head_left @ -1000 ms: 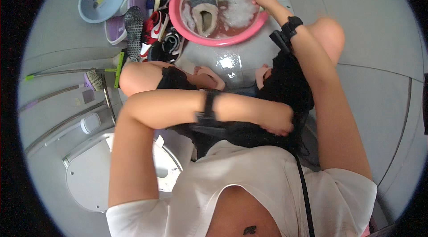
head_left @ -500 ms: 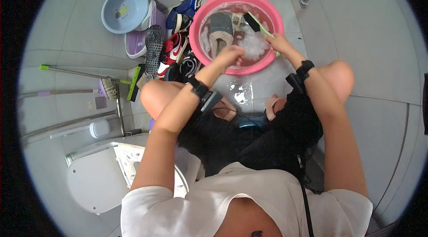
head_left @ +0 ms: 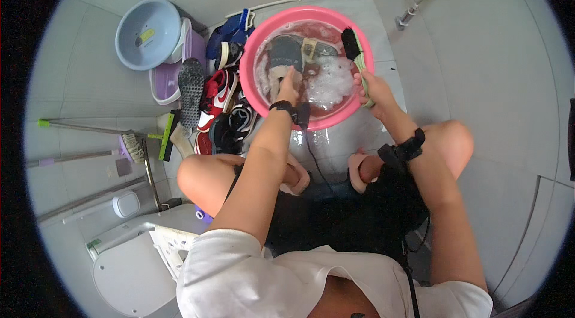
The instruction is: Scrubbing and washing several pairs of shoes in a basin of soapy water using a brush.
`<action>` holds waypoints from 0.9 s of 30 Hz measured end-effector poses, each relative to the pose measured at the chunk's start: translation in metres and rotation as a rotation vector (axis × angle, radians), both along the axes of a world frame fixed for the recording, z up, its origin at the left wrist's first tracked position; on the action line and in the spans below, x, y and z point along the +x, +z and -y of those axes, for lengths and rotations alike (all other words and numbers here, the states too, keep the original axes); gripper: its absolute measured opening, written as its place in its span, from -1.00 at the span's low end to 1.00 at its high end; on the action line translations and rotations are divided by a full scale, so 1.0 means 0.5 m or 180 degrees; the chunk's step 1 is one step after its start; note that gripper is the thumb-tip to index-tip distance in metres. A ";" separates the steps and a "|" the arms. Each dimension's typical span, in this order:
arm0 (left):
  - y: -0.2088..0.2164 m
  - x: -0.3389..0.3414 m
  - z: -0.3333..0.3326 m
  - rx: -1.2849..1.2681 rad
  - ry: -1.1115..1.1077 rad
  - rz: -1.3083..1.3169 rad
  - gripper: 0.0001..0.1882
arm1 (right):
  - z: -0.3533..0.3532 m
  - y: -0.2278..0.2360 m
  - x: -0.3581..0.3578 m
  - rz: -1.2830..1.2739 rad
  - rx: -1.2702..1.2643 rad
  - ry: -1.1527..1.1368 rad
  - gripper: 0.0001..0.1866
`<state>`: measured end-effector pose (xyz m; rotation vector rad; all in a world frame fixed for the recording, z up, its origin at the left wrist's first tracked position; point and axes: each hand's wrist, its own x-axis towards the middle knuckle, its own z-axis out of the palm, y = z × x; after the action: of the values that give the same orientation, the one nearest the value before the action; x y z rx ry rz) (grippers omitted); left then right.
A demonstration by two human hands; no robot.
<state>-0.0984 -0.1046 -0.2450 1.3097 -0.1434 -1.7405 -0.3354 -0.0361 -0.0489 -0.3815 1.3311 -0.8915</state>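
Note:
A pink basin (head_left: 247, 72) in front of me holds reddish water with white suds (head_left: 328, 84). In it, toward the left, lies a dark grey slipper (head_left: 286, 50) with a beige lining. My left hand (head_left: 288, 85) grips this slipper at its opening, with some fingers hidden inside or behind it. Another grey and beige item (head_left: 321, 48), perhaps the second slipper, lies partly under water beside it. At the basin's right rim my right hand (head_left: 377, 91) is closed around the handle of a green scrub brush (head_left: 359, 61). Its black bristles are raised and point up and left.
Left of the basin lie several shoes, among them a red and white sneaker (head_left: 217, 95) and an upturned dark sole (head_left: 191, 91). Behind them a blue basin (head_left: 148, 57) sits on a purple bucket (head_left: 165, 83). Mop handles and a toilet (head_left: 135, 270) are on the left. A shower hose hangs far right.
My left hand has moved forward and left from over the near rim onto the slipper. The brush has turned more upright in my right hand. The view has shifted slightly.

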 end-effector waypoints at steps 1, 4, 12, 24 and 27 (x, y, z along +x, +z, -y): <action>-0.003 -0.015 0.011 0.0209 -0.0156 0.0214 -0.51 | -0.001 0.002 -0.007 -0.0040 0.0018 -0.0048 -0.70; -0.083 0.014 0.054 0.0202 0.0661 0.0272 -0.54 | 0.015 0.021 0.024 0.0314 0.0079 -0.0239 -0.69; 0.116 0.038 0.109 0.0500 0.0717 -0.0667 -0.53 | 0.057 -0.002 -0.005 0.0556 0.0034 -0.0239 -0.71; 0.401 -0.009 0.090 -0.0404 0.0243 -0.1154 -0.35 | 0.095 0.015 0.050 0.0472 -0.0294 -0.0231 -0.72; 0.442 -0.025 0.071 -0.0484 0.0393 -0.0891 -0.31 | 0.091 0.021 0.048 -0.0175 -0.0914 0.0156 -0.68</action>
<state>-0.1110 -0.1402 -0.0239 0.9358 -0.0330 -1.7510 -0.3116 -0.0817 -0.0382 -0.6625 1.2402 -1.0404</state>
